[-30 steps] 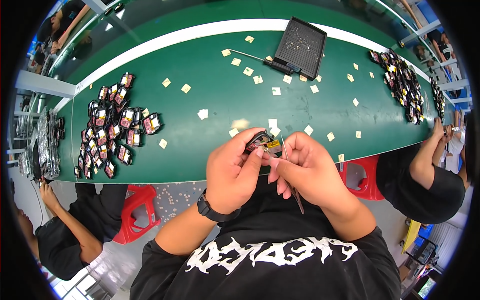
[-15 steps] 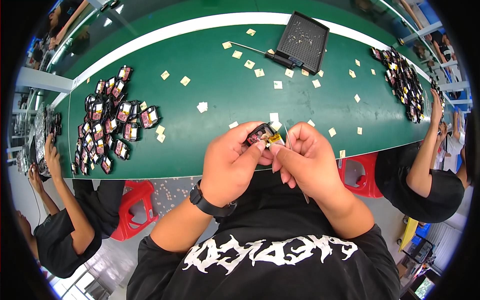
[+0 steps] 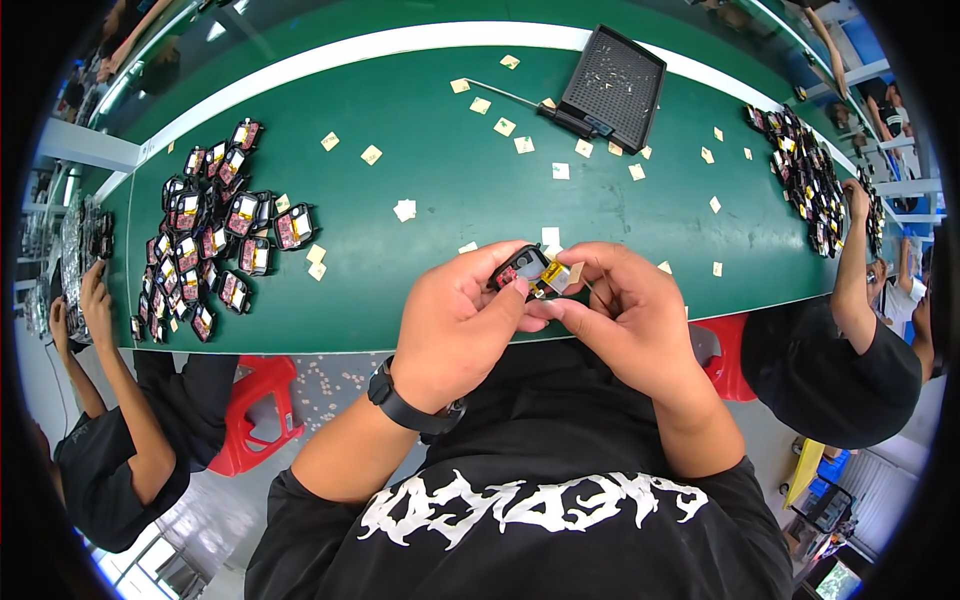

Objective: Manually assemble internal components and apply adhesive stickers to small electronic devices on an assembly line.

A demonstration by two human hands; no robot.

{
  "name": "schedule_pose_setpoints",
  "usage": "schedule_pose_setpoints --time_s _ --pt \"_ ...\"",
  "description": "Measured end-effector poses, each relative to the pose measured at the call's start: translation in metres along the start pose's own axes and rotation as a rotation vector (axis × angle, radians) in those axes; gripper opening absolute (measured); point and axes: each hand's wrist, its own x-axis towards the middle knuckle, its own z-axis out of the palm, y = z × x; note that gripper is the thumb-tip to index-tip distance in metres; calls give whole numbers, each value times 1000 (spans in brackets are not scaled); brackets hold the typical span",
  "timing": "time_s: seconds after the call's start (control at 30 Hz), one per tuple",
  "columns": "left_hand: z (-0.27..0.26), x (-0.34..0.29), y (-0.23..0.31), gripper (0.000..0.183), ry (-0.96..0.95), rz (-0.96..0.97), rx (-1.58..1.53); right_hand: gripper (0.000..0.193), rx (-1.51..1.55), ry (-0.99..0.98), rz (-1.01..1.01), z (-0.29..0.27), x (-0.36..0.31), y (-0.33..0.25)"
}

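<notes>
- Head view: the person's left hand (image 3: 455, 325) has a closed grip, its thumb and fingers pinching a black-cased device (image 3: 524, 266) with a reddish circuit board (image 3: 508, 277) showing inside.
- The device is held up in front of the person's chest, just past the near edge of the green counter (image 3: 440, 180), tilted so that its open side faces upward.
- The right hand (image 3: 632, 320) comes in from the other side, fingers curled and thumb bent toward the device; its grip is nearly closed at a silver-and-yellow piece (image 3: 556, 275) beside the casing, though I cannot tell whether the fingertips pinch that piece or only touch it.
- A slim metal tool (image 3: 596, 291) shows partly among the right fingers; most of it is hidden.
- A dark watch (image 3: 405, 405) circles the left wrist.
- To the left on the counter lies a heap of similar devices (image 3: 243, 212), many with white and yellow parts; a second heap (image 3: 808, 180) lies far to the right.
- Near the far edge rests a black tray (image 3: 648, 115) with small bits in it, a thin metal rod (image 3: 505, 93) reaching to its near left corner.
- Small pale squares (image 3: 372, 154) are scattered over the counter.
- Red stools (image 3: 255, 420) and co-workers (image 3: 850, 370) in black flank the person.
</notes>
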Motion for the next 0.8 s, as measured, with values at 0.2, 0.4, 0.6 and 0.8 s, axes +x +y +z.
schedule_pose_setpoints --time_s 0.2,0.4,0.6,0.8 --pt "2 -1 -5 31 -3 49 62 40 60 7 3 -1 4 -9" --pt "0 -2 -5 32 -15 46 32 24 -289 -79 -261 -12 11 -16" --pt "1 -2 -1 31 -49 41 67 15 -285 -5 -238 -8 11 -13" --pt "1 -2 -5 28 -30 47 163 8 -125 39 -63 -2 7 -15"
